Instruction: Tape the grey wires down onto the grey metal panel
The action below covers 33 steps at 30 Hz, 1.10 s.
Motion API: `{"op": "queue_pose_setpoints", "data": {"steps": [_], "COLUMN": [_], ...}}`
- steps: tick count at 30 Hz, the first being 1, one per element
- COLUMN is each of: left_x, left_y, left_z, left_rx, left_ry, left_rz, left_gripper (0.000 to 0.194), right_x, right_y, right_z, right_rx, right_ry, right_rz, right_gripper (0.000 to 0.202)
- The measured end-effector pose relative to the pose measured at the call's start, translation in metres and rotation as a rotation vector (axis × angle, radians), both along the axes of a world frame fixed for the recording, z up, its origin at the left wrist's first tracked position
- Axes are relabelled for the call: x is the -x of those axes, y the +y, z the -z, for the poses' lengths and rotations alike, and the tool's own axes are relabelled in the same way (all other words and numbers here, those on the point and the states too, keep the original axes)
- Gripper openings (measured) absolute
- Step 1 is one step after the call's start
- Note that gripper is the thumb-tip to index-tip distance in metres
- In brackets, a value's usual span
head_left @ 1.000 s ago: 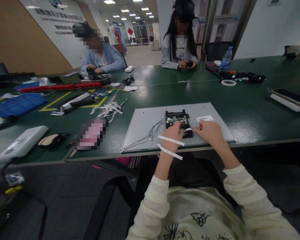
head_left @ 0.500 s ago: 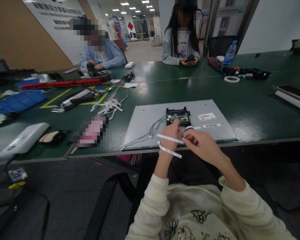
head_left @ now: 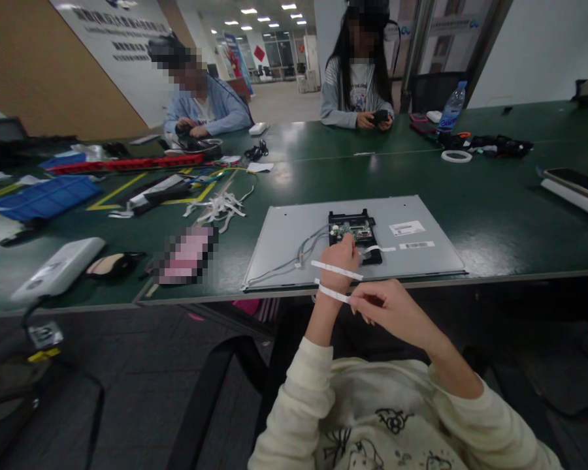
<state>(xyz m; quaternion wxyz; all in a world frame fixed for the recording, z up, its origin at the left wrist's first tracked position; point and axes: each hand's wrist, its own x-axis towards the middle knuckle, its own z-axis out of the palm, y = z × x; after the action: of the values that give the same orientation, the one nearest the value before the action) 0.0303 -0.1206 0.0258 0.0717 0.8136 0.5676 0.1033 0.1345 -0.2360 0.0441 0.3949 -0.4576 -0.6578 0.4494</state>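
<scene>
Pinching the lower strip (head_left: 333, 293) on our left wrist (head_left: 325, 316), right hand (head_left: 396, 310) closed at the fingertips, we risk tearing it by tugging askew; our left hand (head_left: 342, 256), grip hidden, could jolt the board (head_left: 353, 230) if dragged.

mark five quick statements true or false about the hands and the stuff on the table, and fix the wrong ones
1. The left hand is at the near edge of the circuit board. True.
2. The right hand has its fingers on the end of the lower white strip. True.
3. The upper white strip lies across the right hand. False: it lies across the back of the left hand.
4. The loose white strips lie to the left of the grey panel. True.
5. The water bottle is lying on its side. False: it stands upright.
</scene>
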Motion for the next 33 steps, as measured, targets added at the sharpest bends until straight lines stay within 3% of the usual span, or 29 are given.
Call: {"op": "queue_pose_setpoints", "data": {"steps": [5,8,10,14,17,21,27,33], "left_x": [0.000,0.000,0.001,0.000,0.000,0.001,0.005,0.010], "left_y": [-0.002,-0.002,-0.002,-0.003,-0.004,-0.003,-0.003,0.014], "left_z": [0.000,0.001,0.002,0.001,0.000,0.000,0.000,-0.029], "left_rx": [-0.010,-0.032,-0.054,-0.073,-0.067,-0.089,-0.118,-0.184], "left_ry": [-0.015,0.002,0.009,0.032,0.041,0.009,-0.093,-0.177], "left_rz": [0.003,0.008,0.007,-0.002,-0.011,-0.011,-0.021,-0.011], "left_gripper": [0.019,0.019,0.018,0.018,0.018,0.018,0.020,0.023], "right_x": [-0.018,-0.036,-0.050,-0.073,-0.082,-0.086,-0.081,-0.082], "right_y": [0.006,0.038,0.070,0.131,0.154,0.159,0.161,0.160], "right_z": [-0.033,-0.048,-0.049,-0.026,-0.002,0.014,0.014,0.023], "right_rx": [-0.091,-0.167,-0.152,0.040,0.232,0.282,0.247,0.302], "right_ry": [0.260,0.281,0.270,0.221,0.248,0.301,0.321,0.170], "right_rz": [0.107,0.243,0.292,0.249,0.197,0.207,0.183,0.295], "right_gripper": [0.031,0.031,0.031,0.026,0.022,0.023,0.027,0.023]}}
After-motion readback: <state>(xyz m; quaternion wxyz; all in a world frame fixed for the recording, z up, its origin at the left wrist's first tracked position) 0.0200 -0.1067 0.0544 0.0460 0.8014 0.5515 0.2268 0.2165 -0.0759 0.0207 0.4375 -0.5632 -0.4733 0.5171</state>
